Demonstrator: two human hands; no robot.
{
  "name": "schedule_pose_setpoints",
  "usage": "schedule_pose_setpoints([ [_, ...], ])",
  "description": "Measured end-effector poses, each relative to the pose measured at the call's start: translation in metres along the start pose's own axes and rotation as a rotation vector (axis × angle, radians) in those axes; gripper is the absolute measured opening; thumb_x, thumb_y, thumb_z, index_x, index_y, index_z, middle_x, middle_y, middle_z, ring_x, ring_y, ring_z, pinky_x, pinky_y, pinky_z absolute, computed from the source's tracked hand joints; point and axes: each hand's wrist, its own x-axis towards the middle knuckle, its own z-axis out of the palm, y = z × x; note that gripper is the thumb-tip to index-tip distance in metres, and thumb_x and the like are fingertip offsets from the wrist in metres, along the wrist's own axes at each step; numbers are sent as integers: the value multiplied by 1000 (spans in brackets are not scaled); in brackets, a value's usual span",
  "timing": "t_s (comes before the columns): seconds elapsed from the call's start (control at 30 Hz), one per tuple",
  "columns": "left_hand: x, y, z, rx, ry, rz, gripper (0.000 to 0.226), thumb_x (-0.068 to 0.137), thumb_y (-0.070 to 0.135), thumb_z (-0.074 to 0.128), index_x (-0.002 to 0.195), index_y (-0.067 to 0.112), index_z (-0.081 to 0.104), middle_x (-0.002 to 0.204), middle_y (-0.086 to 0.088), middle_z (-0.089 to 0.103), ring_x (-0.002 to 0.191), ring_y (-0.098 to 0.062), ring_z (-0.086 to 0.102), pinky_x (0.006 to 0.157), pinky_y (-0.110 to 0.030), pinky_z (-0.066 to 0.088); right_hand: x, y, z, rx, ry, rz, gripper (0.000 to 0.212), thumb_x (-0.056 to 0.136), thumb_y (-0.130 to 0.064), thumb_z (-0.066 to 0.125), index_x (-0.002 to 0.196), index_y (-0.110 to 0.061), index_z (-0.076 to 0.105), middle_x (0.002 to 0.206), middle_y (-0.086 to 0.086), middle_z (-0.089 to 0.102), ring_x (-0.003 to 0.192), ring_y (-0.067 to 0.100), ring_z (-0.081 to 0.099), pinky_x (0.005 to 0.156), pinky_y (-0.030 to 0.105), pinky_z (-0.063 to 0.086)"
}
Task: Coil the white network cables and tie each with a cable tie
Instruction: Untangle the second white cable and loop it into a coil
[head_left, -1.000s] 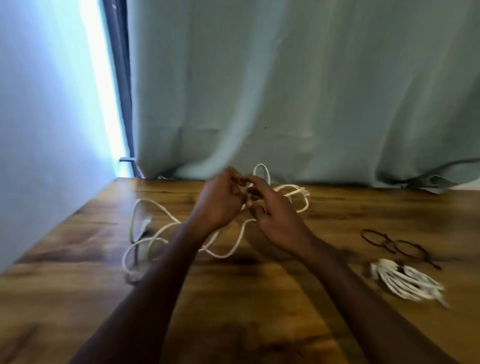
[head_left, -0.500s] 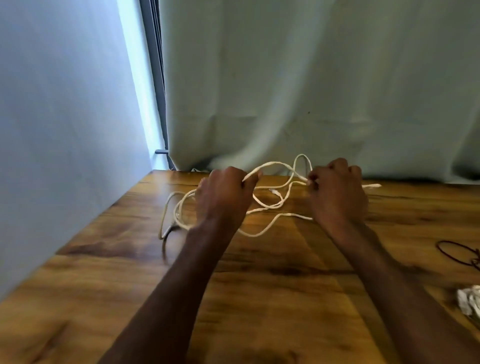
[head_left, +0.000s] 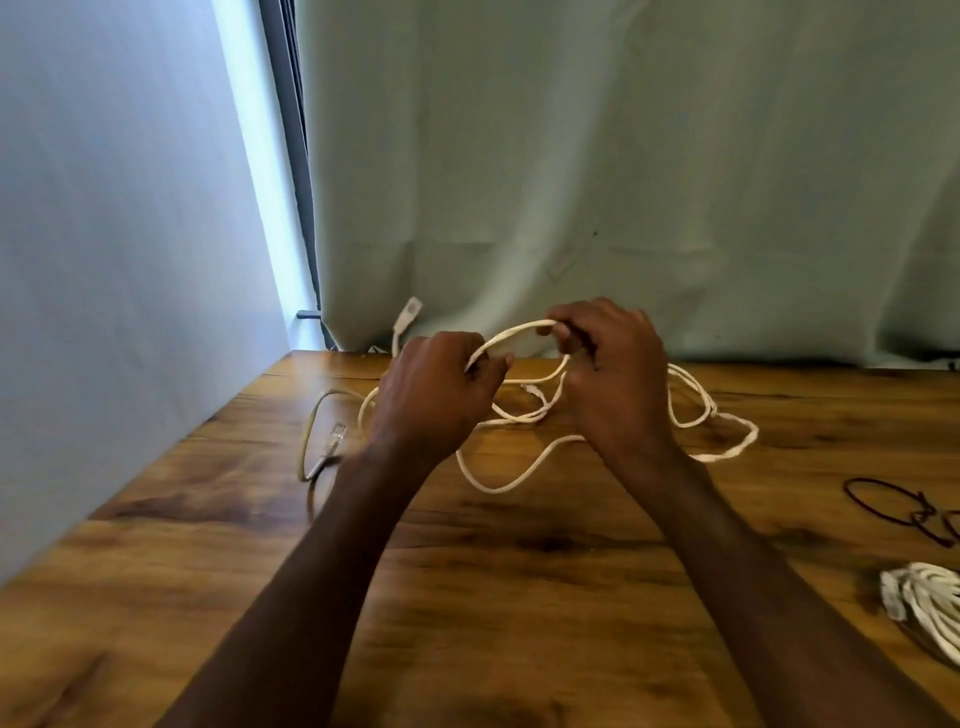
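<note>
Head view: left hand (head_left: 434, 387) and right hand (head_left: 610, 374) raised side by side over the wooden table (head_left: 519, 597), each with fingers curled round a short arc of the white network cable (head_left: 511, 332) spanning between them. Rest of that cable sprawled in loose loops on the tabletop under and around both hands, one plug (head_left: 335, 435) lying to the left, another plug (head_left: 408, 314) poking up behind the left hand against the pale curtain (head_left: 623, 156). Further right, near the edge: dark cable ties (head_left: 904, 512) and, nearer, a coiled white bundle (head_left: 927, 603).
</note>
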Motion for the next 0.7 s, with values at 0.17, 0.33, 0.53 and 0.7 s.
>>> schedule_pose_setpoints([
  [0.17,2,-5,-4,-64,-13,-1,47,99,48,69,58,29,57,47,8,51,47,-10,49,49,-27,36,8,9,-12,240,318,327,20,105,-14,55,111,-14,75,97,1,71,87,15,66,75,29,55],
  [0.33,4,-1,-9,-251,-12,-13,40,94,48,76,61,25,69,55,7,63,55,-13,60,62,-29,45,5,9,-11,210,356,427,23,108,-18,51,109,-15,74,93,-5,69,82,5,61,67,13,44],
  [0.53,7,-25,-3,44,73,59,30,98,48,69,76,30,77,100,19,67,100,-7,58,97,-37,36,10,12,-19,31,240,463,24,107,-18,50,104,-18,74,92,-6,68,83,14,62,68,26,42],
  [0.7,6,-14,-4,-261,28,-64,51,107,46,56,62,27,71,78,9,66,77,-8,62,80,-37,47,1,13,-6,-100,-131,369,21,105,-17,53,110,-21,72,98,0,73,88,21,67,75,35,55],
])
